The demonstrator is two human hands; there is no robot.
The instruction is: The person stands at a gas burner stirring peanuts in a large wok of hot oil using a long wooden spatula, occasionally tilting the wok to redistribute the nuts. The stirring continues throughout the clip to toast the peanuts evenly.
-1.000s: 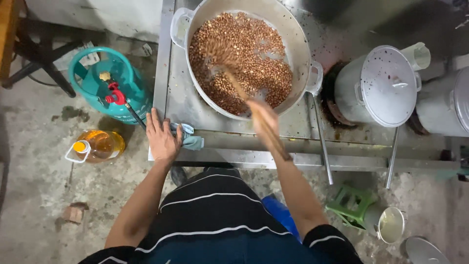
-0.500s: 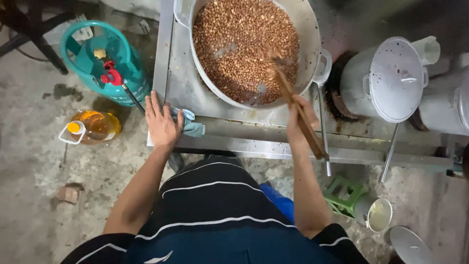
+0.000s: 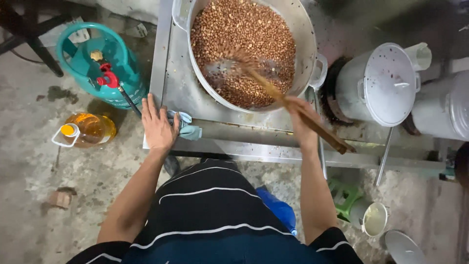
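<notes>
Two hands busy: right hand (image 3: 299,117) clenched on paddle (image 3: 293,108) mid-stir in the nut pan (image 3: 303,36), top centre; left hand (image 3: 159,126) flat, fingers spread, by cloth (image 3: 185,128); next sweep likely needs a firm grip.

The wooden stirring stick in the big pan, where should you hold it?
Hold the wooden stirring stick on its bare upper shaft outside the pan, coming from the near right side, where the right hand has its grip. It slants out over the rim, and its far end is in the nuts.

Amber oil jug (image 3: 88,128), seemingly plastic, beside teal gas cylinder (image 3: 100,63).
</notes>
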